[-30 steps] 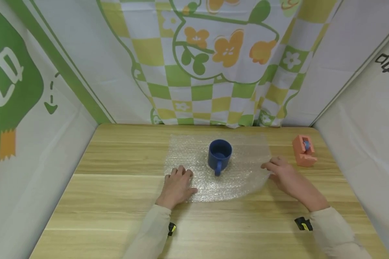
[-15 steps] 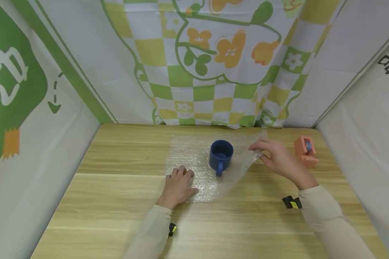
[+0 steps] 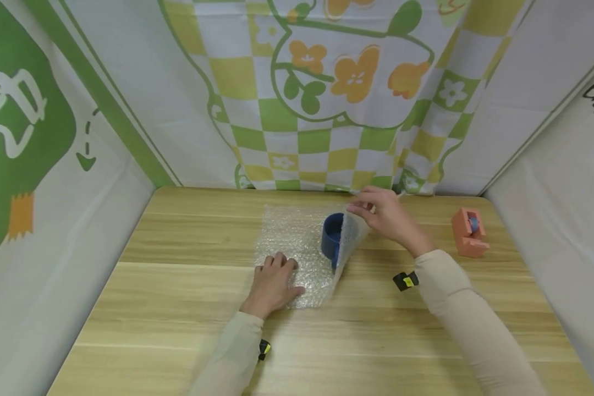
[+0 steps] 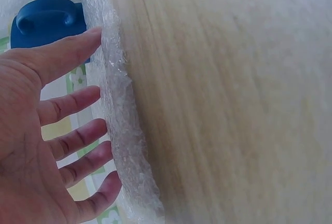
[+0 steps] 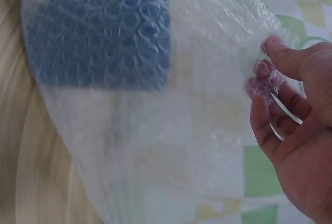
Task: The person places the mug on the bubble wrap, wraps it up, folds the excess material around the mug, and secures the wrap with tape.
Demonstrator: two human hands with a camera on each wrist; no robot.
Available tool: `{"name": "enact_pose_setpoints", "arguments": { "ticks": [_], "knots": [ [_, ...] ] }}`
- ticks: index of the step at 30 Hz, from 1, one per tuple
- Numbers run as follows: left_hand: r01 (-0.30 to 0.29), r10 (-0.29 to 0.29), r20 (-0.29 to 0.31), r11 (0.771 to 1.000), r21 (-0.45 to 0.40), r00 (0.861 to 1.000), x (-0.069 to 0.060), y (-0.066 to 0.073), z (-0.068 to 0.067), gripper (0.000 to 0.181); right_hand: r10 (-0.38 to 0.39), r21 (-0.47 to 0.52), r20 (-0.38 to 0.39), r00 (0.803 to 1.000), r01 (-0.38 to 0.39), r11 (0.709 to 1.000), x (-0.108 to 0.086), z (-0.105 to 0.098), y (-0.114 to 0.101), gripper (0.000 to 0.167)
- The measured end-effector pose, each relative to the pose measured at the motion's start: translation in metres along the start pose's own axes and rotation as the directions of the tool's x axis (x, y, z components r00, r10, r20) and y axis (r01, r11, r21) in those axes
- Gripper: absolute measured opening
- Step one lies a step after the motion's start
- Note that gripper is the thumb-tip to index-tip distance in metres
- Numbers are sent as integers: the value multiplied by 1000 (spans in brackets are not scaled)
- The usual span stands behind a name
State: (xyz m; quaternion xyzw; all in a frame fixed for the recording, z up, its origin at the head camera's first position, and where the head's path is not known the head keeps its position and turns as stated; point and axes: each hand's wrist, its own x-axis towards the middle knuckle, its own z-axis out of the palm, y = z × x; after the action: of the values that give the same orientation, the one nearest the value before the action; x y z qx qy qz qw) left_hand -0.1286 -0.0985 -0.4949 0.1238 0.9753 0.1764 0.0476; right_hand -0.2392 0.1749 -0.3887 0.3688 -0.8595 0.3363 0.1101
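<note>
A blue mug (image 3: 330,235) stands upright on a sheet of bubble wrap (image 3: 289,231), its handle toward the person. My left hand (image 3: 272,283) rests on the near left part of the sheet with spread fingertips, and the left wrist view shows the fingers (image 4: 78,141) touching the wrap. Pinching the right edge of the sheet, my right hand (image 3: 383,214) holds it raised beside the mug. That lifted flap covers the mug's right side. Through the clear wrap, the right wrist view shows the mug (image 5: 98,42).
An orange tape dispenser (image 3: 469,234) with a blue roll stands at the right of the wooden table (image 3: 178,319). Behind the table hangs a checked, flowered cloth (image 3: 317,148). White printed panels flank both sides.
My right hand has lifted the right edge of the bubble wrap and carried it leftward and away from the person, up against the mug. The left hand and mug have stayed in place.
</note>
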Motion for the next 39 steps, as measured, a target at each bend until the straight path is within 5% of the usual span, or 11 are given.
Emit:
{"name": "enact_pose_setpoints", "arguments": {
  "ticks": [8, 16, 23, 31, 39],
  "knots": [
    [-11, 11, -21, 1000, -15, 1000, 1, 1, 3, 52, 110, -38, 96, 989, -107, 994, 29, 32, 9, 13],
    [-25, 25, -32, 1000, -15, 999, 0, 1, 3, 51, 157, -97, 159, 975, -143, 985, 36, 55, 16, 8],
    [-23, 22, -30, 1000, -12, 999, 0, 0, 3, 52, 196, -142, 112, 974, -179, 974, 32, 65, 14, 18],
    [-8, 8, -20, 1000, -15, 1000, 0, -1, 1, 52, 88, -294, 67, 994, -65, 954, 25, 71, 10, 13],
    [4, -4, -7, 1000, -21, 1000, 0, -1, 0, 52, 5, -225, 201, 979, 41, 974, 13, 57, 10, 28]
  ]
}}
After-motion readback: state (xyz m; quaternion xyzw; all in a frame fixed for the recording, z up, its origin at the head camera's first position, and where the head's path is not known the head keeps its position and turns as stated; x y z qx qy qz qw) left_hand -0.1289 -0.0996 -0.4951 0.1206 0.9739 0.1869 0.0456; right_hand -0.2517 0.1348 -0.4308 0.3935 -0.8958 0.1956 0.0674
